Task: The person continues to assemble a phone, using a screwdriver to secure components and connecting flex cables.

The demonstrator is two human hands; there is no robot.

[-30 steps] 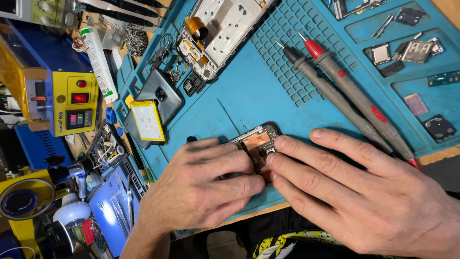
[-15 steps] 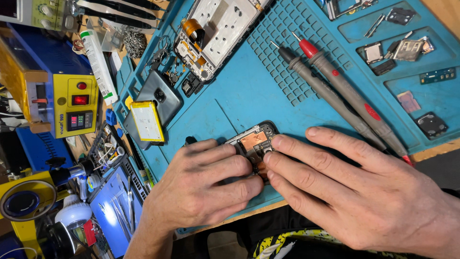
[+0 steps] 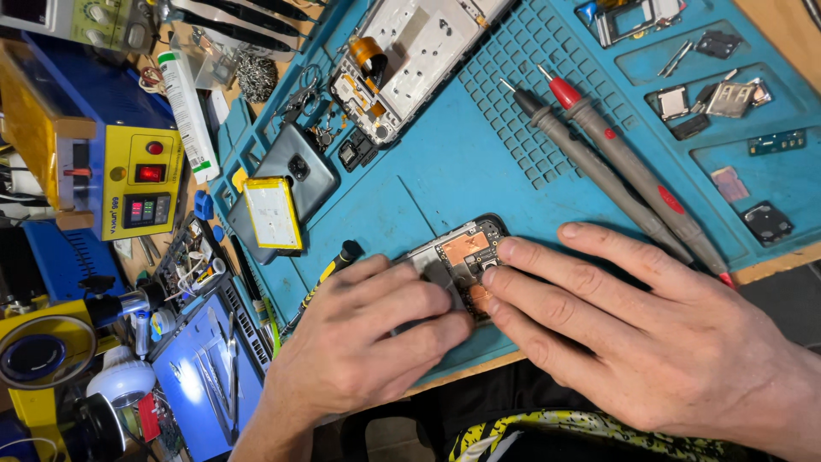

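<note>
Pressing on opened phone (image 3: 466, 257): left hand (image 3: 359, 342), right hand (image 3: 650, 334).

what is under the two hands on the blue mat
An opened phone with its board and a copper patch showing lies on the mat. The left hand and right hand cover its lower part, so the rest is hidden.

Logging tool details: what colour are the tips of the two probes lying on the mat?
One probe has a red tip, the other black; both bodies are grey. Head view.
</note>
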